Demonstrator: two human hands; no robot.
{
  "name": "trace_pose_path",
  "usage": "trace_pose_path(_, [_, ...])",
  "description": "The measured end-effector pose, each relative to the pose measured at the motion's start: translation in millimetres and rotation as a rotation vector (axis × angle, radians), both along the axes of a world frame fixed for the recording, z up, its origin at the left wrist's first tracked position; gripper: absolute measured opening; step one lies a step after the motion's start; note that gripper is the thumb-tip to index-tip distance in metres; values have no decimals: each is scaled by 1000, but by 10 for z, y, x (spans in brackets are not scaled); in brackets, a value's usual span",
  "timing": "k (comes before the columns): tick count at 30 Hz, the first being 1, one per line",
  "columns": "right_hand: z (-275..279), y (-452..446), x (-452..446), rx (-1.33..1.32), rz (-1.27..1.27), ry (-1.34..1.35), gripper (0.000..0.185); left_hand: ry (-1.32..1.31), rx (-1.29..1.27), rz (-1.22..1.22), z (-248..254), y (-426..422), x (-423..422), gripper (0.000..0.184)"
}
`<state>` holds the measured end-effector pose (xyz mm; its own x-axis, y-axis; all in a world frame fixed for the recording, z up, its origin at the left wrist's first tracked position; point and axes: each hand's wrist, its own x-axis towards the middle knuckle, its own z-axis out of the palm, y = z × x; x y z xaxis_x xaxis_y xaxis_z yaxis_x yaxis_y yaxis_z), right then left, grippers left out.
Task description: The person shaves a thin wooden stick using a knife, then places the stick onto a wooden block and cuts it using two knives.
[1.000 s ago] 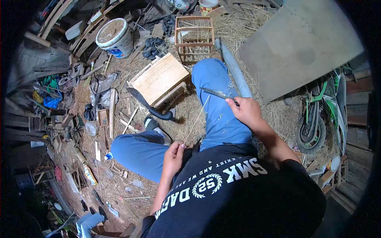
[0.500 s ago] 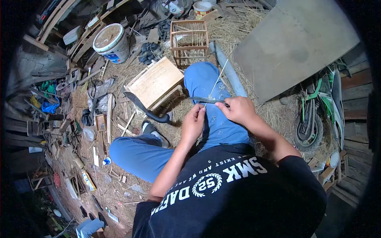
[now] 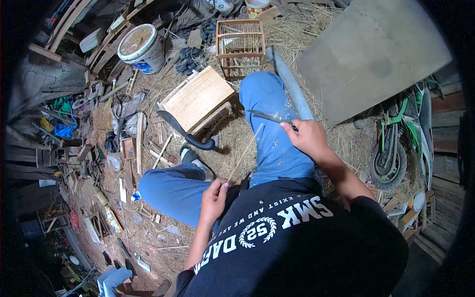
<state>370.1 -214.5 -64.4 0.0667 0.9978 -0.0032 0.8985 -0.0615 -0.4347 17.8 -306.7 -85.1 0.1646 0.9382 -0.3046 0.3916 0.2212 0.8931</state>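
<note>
A thin pale stick (image 3: 246, 152) slants up from my left hand (image 3: 215, 195), whose fingers are pinched on its lower end near my lap. My right hand (image 3: 307, 134) is closed on the dark handle of a knife (image 3: 269, 116). The blade points left over my right thigh, above the stick's upper end and apart from it. Small pale shavings lie on the jeans (image 3: 272, 143). To the left of that knee is a wooden block or bench (image 3: 198, 99), with a curved machete (image 3: 180, 129) leaning at its near edge.
A wooden cage (image 3: 241, 47) stands beyond my knee, and a filled bucket (image 3: 141, 47) is at the upper left. A large grey board (image 3: 373, 59) and a green motorbike (image 3: 393, 143) are at the right. Another person's legs (image 3: 114, 279) show at the lower left.
Since half a second ago, my left hand has drawn back toward my lap with the stick, away from the blade. My right hand and the knife have shifted slightly right.
</note>
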Motion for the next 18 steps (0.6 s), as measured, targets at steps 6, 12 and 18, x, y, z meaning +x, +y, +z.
trace_pose_path(6, [-22, -21, -57, 72, 19, 98, 55, -16, 33, -43, -69, 456, 513, 17])
trace_pose_path(12, [99, -3, -85, 41, 102, -12, 57, -30, 206, -68, -16, 1023, 1166, 17])
trace_pose_path(18, [151, -11, -78, 31, 116, -81, 57, -6, 211, -100, -59, 1088, 1240, 16])
